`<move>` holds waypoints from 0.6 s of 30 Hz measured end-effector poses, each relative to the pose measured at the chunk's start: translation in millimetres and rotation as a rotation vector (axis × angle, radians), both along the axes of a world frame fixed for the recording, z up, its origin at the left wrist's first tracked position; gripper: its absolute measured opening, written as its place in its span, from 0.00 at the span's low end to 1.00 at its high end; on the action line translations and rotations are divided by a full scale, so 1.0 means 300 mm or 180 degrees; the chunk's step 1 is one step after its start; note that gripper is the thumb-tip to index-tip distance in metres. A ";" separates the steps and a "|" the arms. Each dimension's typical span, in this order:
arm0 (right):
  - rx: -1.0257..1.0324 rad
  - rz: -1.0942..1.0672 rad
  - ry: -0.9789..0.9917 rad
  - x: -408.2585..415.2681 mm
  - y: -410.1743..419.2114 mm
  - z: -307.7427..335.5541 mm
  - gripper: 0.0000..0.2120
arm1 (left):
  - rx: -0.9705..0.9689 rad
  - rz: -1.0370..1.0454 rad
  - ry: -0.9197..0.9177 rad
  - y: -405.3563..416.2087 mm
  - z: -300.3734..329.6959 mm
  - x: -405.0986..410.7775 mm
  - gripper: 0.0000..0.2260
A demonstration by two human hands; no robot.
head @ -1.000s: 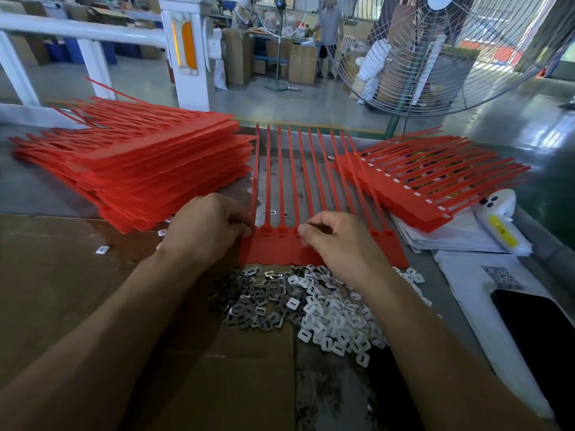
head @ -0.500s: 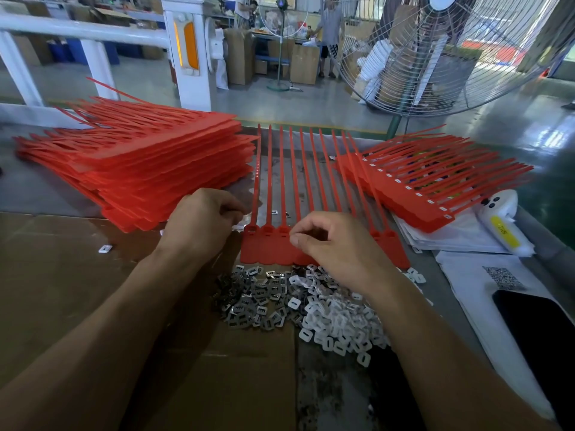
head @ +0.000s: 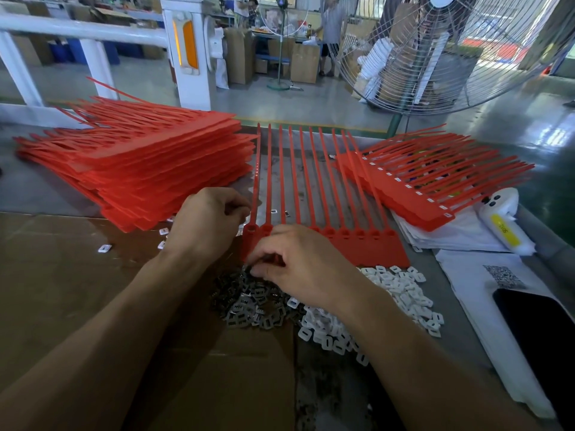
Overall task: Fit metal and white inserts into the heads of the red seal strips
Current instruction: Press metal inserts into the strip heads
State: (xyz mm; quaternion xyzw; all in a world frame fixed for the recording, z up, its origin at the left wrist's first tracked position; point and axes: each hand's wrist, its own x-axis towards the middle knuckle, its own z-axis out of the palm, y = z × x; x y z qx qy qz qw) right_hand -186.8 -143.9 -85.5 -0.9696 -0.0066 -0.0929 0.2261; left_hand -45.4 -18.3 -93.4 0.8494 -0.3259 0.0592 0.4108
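Red seal strips (head: 326,194), grey metal inserts (head: 249,303), white inserts (head: 401,290).

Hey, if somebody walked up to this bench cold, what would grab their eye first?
Probably the red: a tall stack of seal strips at the left, a smaller fanned stack at the right, and one comb of strips lying between them. In front of that comb, both hands work, the right hand reaching into the grey metal inserts beside the pile of white inserts. Behind the bench, a big wire-caged fan fills the upper right.

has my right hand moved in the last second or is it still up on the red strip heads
Yes. The right hand has come down off the strip heads toward you, its fingertips now at the pile of metal inserts.
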 end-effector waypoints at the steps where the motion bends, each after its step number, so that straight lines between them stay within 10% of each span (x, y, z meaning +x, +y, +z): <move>1: -0.0067 0.0012 -0.0004 0.003 0.006 -0.001 0.07 | 0.0000 -0.0008 -0.0004 -0.002 -0.002 0.002 0.05; 10: -0.0071 0.0083 -0.0203 0.003 0.022 -0.003 0.01 | -0.0042 -0.0081 -0.0047 -0.004 -0.017 0.009 0.06; 18: 0.1583 -0.0851 -0.0539 -0.006 -0.027 -0.002 0.04 | -0.0020 -0.0514 -0.0162 -0.011 -0.008 -0.011 0.06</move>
